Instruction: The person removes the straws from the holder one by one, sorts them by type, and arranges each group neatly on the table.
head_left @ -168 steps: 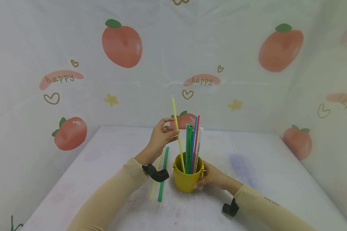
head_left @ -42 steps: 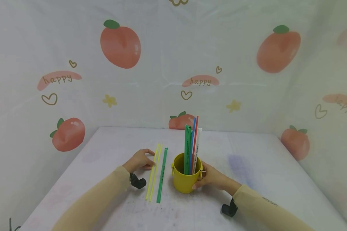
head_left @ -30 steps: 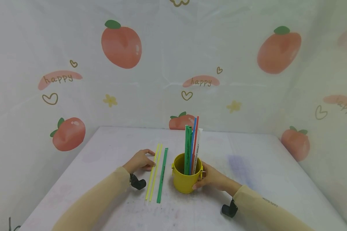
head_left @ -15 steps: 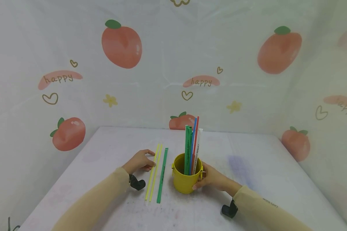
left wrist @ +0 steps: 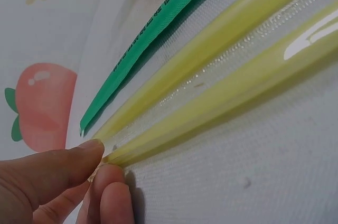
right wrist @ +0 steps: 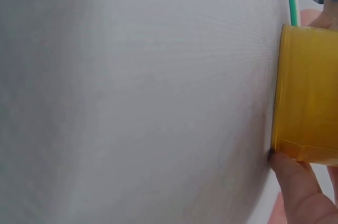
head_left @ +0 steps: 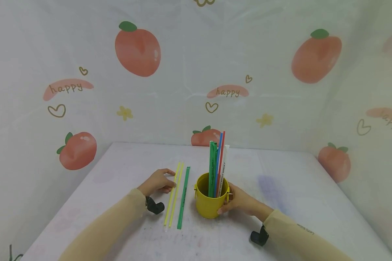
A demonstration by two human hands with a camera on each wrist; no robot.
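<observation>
In the head view my left hand (head_left: 157,182) is low at the table, pinching the left one of two yellow straws (head_left: 168,206). The left wrist view shows the thumb (left wrist: 87,155) and curled fingers meeting at the far part of that straw (left wrist: 222,97). The second yellow straw (head_left: 174,207) lies parallel beside it, and a green wrapped straw (head_left: 183,203) is to its right. My right hand (head_left: 240,200) grips a small yellow bucket (head_left: 209,206) by its right side, thumb on the front. Upright in the bucket stand green straws (head_left: 212,163), blue, red and white ones.
The white-covered table (head_left: 274,232) carries faint coloured stains. Behind it hangs a white curtain (head_left: 183,54) printed with fruit. Black wrist cameras (head_left: 155,206) sit on both wrists, close above the tabletop.
Several seconds ago my left hand held a yellow straw upright at the bucket; that straw now lies on the table beside the other yellow one. Over the last second, both hands have stayed still.
</observation>
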